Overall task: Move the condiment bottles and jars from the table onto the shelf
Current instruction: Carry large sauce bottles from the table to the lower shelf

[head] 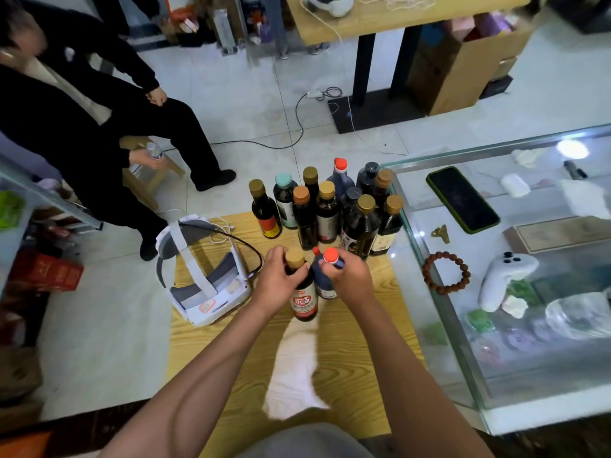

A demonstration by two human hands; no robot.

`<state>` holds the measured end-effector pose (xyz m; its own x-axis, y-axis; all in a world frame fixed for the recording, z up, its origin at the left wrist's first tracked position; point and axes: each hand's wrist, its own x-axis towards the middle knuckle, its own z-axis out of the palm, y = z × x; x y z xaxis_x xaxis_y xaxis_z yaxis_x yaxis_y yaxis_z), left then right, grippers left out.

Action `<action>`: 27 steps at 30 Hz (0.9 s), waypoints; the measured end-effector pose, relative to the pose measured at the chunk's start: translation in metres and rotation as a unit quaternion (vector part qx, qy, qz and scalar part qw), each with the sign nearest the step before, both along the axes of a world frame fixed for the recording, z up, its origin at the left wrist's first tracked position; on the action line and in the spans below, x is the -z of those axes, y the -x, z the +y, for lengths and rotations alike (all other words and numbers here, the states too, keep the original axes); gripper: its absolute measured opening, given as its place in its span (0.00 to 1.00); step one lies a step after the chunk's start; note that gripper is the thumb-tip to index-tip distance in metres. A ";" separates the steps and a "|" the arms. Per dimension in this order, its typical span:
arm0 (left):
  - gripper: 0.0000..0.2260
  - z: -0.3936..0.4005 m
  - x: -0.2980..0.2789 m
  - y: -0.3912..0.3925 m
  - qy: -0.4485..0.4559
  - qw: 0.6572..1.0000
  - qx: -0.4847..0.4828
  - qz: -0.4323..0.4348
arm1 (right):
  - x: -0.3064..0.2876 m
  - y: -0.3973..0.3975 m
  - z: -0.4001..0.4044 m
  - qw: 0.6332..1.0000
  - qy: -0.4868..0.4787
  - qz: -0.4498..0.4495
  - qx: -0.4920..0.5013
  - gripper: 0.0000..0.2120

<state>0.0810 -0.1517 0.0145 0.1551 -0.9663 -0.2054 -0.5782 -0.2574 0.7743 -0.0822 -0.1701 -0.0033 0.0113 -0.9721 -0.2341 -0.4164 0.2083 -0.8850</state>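
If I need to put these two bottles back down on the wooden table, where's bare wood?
Bare wood lies right of the white cloth, up to the glass case, and left of the cloth, below the headset. The far edge is crowded with the bottle cluster. The left hand holds the gold-capped bottle; the right hand holds the red-capped bottle.

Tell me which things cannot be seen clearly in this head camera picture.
- Shelf: none identifiable in the head view.
- Gold-capped dark bottle with red label: neck hidden by the left hand.
- Red-capped dark blue bottle: neck covered by the right hand.
- Back bottles' labels: blocked by front bottles.
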 end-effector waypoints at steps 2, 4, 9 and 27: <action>0.14 0.008 0.005 0.009 -0.014 0.998 -0.019 0.066 | 0.001 0.001 0.002 1.000 -0.007 -0.007 0.007 0.09; 0.11 0.014 0.005 0.015 -0.045 0.990 -0.028 0.128 | 0.000 0.001 0.003 1.000 -0.010 -0.011 0.010 0.05; 0.06 0.023 0.009 0.010 -0.049 0.976 -0.006 0.210 | -0.003 -0.001 0.011 0.999 0.010 -0.026 0.036 0.10; 0.19 0.121 -0.049 0.023 0.008 0.969 0.226 0.103 | -0.099 0.014 0.225 0.957 0.078 -0.010 0.279 0.23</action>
<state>0.0580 -0.0306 0.0636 -0.3264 -0.9294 -0.1722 -0.4621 -0.0020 0.8868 -0.0963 0.0551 0.0954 -0.5164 -0.8515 -0.0905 -0.2621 0.2578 -0.9300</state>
